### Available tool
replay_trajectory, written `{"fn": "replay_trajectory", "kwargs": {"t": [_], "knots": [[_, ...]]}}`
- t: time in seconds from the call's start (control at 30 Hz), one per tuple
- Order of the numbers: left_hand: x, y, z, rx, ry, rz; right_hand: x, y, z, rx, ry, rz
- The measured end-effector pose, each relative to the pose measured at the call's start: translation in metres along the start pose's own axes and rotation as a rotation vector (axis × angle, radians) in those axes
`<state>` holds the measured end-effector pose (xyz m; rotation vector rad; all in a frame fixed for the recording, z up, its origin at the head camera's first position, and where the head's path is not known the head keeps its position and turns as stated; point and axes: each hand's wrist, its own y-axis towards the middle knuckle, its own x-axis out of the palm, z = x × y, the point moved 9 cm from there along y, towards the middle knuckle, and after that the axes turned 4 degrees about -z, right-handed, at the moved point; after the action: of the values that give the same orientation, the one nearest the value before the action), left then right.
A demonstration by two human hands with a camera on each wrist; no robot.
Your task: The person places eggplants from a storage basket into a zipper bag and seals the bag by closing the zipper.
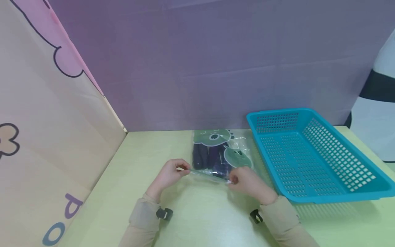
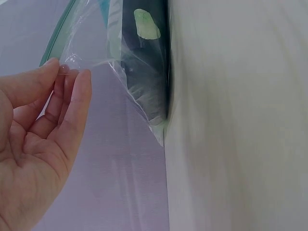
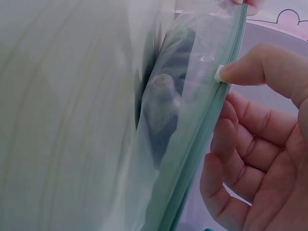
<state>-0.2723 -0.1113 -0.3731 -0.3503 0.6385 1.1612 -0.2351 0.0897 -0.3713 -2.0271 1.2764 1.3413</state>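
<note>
A clear zip bag (image 1: 247,140) with green cartoon prints lies at the back of the table, its mouth edge raised toward me. Several dark purple, rounded items (image 1: 200,156) fill it; the plastic blurs their kind. At the left end of the mouth, my left hand (image 1: 171,173) pinches the edge between thumb and fingertips. My right hand (image 1: 250,181) grips the other side, its thumb and forefinger on a small white slider (image 3: 219,75). In the right wrist view the green zip strip (image 3: 195,149) runs past the slider, and its other fingers are curled.
A turquoise plastic basket (image 1: 302,164) with holed walls stands on the right of the pale table (image 1: 203,212), close beside the bag. A purple-grey cloth (image 1: 216,68) hangs behind, and a printed panel (image 1: 37,103) borders the left side.
</note>
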Motion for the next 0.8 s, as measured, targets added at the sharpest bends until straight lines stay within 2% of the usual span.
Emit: {"fn": "replay_trajectory", "kwargs": {"t": [0.33, 0.57, 0.8], "knots": [[0.0005, -0.0002, -0.0001, 0.009, -0.005, -0.006, 0.0016, 0.0001, -0.0002, 0.045, -0.029, -0.042], [0.0008, -0.0006, 0.0006, 0.007, -0.006, -0.007, -0.0009, -0.0018, -0.0043, 0.027, -0.095, -0.041], [0.0019, -0.0006, -0.0013, 0.009, -0.010, -0.014, -0.0013, -0.0031, -0.0069, 0.047, -0.158, -0.052]]}}
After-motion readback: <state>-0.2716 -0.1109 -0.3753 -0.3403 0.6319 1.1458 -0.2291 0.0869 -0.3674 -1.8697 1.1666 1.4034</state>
